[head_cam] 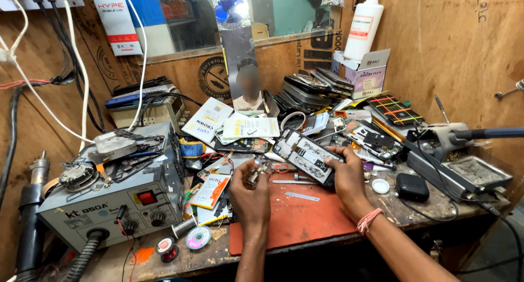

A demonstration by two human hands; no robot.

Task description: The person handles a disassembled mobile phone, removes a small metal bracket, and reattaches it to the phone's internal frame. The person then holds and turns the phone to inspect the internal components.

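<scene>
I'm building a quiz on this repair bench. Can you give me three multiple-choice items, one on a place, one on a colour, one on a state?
1. Where does the white bottle stand?
A. on a box at the back right
B. on the mat
C. on the grey station

2. What colour is the work mat?
A. blue
B. orange-red
C. green

3. How is the opened phone held?
A. lying untouched
B. gripped in the right hand
C. hanging from a cable

Answers: 1 A, it tops the white and purple box. 2 B, the bare mat shows orange-red. 3 B, the right hand's fingers wrap its edge, while the left hand holds a small metal part.
</scene>
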